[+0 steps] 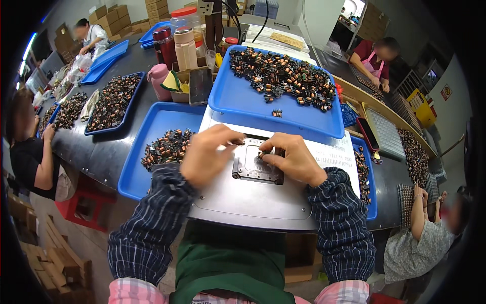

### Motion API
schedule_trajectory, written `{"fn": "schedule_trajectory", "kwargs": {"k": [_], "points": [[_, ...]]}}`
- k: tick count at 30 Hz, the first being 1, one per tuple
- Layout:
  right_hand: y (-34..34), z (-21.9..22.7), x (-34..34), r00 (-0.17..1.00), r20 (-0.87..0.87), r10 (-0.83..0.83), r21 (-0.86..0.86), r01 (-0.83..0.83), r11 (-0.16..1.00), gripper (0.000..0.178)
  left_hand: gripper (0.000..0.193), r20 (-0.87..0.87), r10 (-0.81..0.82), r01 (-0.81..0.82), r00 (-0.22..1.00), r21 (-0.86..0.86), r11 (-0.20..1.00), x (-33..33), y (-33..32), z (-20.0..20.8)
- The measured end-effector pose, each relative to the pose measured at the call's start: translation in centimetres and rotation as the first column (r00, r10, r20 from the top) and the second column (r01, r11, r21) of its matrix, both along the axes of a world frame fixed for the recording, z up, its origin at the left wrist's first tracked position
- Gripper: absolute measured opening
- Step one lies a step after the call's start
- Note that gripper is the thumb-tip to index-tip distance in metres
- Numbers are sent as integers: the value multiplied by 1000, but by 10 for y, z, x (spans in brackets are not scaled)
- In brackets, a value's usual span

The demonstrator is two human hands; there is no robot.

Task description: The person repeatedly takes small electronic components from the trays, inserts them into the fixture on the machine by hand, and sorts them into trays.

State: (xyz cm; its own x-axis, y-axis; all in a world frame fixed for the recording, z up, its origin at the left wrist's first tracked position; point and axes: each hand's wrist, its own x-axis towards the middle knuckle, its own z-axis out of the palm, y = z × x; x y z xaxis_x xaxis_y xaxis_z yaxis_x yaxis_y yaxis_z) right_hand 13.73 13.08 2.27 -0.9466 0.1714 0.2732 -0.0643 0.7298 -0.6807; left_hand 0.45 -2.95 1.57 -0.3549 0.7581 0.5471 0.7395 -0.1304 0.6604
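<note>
My left hand is at the left edge of a metal fixture plate set in a silver work surface. Its thumb and fingers are pinched together and slightly smeared by motion; whatever sits between the tips is too small to tell. Over the fixture's right part, my right hand pinches a small dark coil component between thumb and forefinger. Beyond both hands, a blue tray holds a heap of black-and-copper coil components, with one or two lying apart near its front.
Left of the work surface stands another blue tray with more coils; a third tray is at the right. Bottles, a pink flask and a phone stand behind. Co-workers sit along both sides.
</note>
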Motion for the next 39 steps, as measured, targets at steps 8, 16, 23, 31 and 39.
{"fn": "schedule_trajectory", "kwargs": {"k": [8, 16, 23, 31, 39], "points": [[-10, -2, -5, 996, -67, 64, 300, -41, 953, 14, 19, -117, 489, -503, 864, -165, 849, -61, -76, -28], [-3, 1, -4, 992, 18, 124, 210, -125, 970, 13, 22, -256, 245, -238, 935, 61, 969, -61, 13, -2], [-9, 1, -4, 996, 9, 93, 172, -93, 981, 13, 35, -370, 182, -212, 911, -41, 977, -58, 116, -12], [-7, -2, -4, 995, -47, 89, 259, -74, 963, 14, 25, -337, 173, -284, 925, -313, 906, -53, 122, 0], [-6, -3, -5, 996, -65, 66, 127, -57, 990, 15, 19, -21, 233, -233, 972, 34, 972, -55, 105, -4]]}}
